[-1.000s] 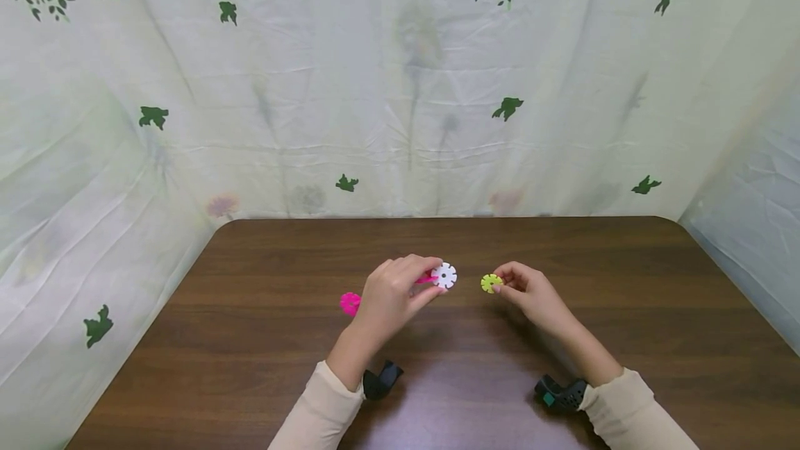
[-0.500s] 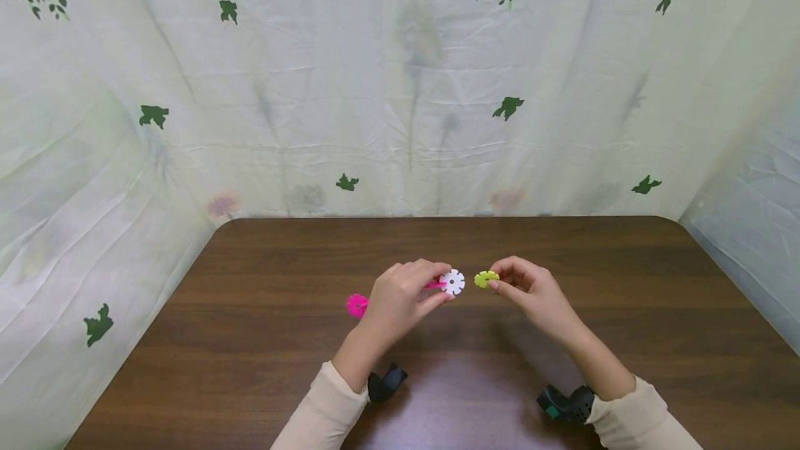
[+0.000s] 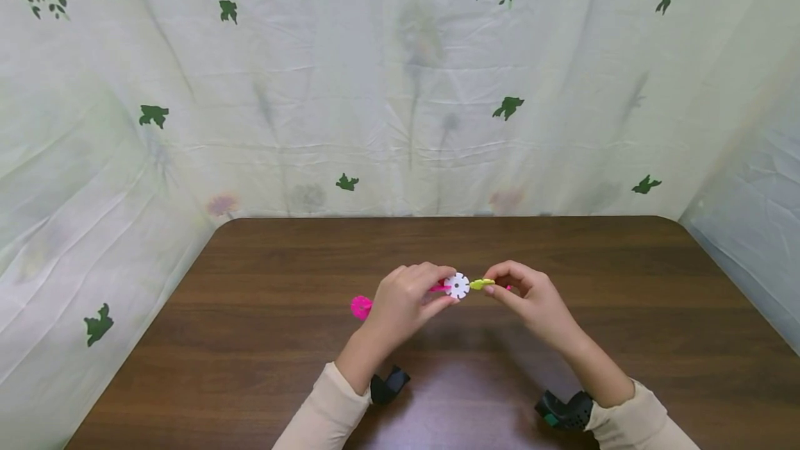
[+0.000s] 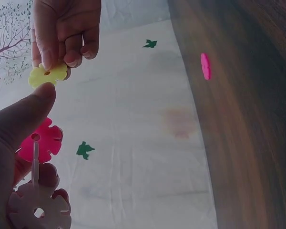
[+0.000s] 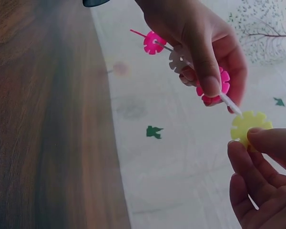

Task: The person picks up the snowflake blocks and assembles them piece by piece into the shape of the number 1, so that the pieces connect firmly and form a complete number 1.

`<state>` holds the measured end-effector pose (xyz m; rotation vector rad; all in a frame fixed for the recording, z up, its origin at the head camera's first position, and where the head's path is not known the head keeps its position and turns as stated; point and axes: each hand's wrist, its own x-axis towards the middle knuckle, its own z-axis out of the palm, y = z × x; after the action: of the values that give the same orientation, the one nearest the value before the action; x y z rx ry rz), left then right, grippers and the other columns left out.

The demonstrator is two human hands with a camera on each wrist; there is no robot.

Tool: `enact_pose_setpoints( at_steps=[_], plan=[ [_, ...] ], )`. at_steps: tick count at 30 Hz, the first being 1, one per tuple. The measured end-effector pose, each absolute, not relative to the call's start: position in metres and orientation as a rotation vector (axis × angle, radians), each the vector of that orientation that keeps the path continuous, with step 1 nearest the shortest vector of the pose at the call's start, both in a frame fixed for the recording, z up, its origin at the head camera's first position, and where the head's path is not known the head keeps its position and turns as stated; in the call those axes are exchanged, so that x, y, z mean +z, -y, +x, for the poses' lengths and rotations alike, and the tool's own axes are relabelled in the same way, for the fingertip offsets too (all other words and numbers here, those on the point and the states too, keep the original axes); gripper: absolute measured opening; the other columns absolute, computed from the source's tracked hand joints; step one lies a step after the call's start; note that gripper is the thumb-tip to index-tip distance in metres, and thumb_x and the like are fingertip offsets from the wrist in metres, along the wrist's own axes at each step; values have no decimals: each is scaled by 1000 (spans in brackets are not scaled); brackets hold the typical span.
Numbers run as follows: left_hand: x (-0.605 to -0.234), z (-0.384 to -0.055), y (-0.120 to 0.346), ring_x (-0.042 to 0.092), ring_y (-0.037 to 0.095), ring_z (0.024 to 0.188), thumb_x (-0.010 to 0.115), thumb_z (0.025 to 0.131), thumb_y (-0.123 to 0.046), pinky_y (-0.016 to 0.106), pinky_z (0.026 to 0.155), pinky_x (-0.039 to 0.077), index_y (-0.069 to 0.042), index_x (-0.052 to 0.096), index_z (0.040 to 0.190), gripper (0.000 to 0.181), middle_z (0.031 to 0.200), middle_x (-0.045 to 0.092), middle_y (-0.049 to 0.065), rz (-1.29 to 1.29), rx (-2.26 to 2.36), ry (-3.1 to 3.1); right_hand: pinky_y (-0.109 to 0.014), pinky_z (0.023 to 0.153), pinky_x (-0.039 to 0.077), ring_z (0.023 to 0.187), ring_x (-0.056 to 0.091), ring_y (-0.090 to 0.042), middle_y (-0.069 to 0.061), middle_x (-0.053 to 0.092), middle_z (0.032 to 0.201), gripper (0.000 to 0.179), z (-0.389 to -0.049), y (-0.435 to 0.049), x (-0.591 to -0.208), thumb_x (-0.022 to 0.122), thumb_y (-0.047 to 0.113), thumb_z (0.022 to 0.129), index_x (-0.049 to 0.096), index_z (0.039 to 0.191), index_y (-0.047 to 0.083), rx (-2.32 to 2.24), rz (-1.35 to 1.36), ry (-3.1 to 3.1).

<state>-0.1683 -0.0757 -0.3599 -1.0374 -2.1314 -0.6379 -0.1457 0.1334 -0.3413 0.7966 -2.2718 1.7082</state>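
My left hand (image 3: 403, 304) grips a chain of notched plastic discs, pink and white by turns. At its right end a white disc (image 3: 457, 285) faces the head camera, while a pink disc (image 3: 361, 307) sticks out behind the hand at the left. Part of the chain is hidden by the fingers. Between thumb and fingertips my right hand (image 3: 528, 301) pinches a yellow notched disc (image 3: 481, 284), turned nearly edge-on in the head view. Its rim is right at the white disc's edge; the right wrist view shows that white disc (image 5: 231, 104) edge-on, pointing at the yellow disc (image 5: 248, 125).
A loose pink disc (image 4: 206, 66) lies on the brown wooden table (image 3: 281, 367), mostly hidden behind the right hand in the head view. White cloth (image 3: 375, 89) with leaf prints hangs behind and beside the table. Each wrist wears a black camera (image 3: 565, 410).
The two hands have come together, the left moving right with the chain. The right hand has moved slightly left and turned the yellow disc from face-on to edge-on, up to the white disc.
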Motion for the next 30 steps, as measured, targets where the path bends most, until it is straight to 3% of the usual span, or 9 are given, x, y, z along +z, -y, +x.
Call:
enact_pose_setpoints(
  at_steps=[9, 20, 30],
  plan=[
    [-361, -168, 75, 57, 6, 77, 77, 71, -27, 21, 63, 42, -10, 66, 99, 35, 87, 64, -5, -1045, -639, 2140, -22, 52, 44, 71, 53, -13, -13, 58, 82, 20, -147, -133, -345, 62, -18, 72, 59, 85, -3, 1606, 884, 2179],
    [-362, -168, 73, 57, 6, 76, 77, 71, -26, 19, 63, 42, -10, 66, 99, 34, 89, 65, -5, -1080, -657, 2131, -23, 55, 46, 78, 56, -13, -14, 60, 83, 25, -152, -136, -352, 62, -23, 68, 63, 82, -2, 1573, 1015, 2065],
    [-362, -165, 72, 56, 8, 75, 76, 72, -24, 22, 67, 43, -9, 65, 100, 34, 88, 64, -4, -1125, -702, 2148, -22, 57, 49, 77, 59, -14, -4, 64, 84, 25, -164, -144, -369, 67, -15, 69, 67, 84, 5, 1530, 1080, 2086]
  ],
)
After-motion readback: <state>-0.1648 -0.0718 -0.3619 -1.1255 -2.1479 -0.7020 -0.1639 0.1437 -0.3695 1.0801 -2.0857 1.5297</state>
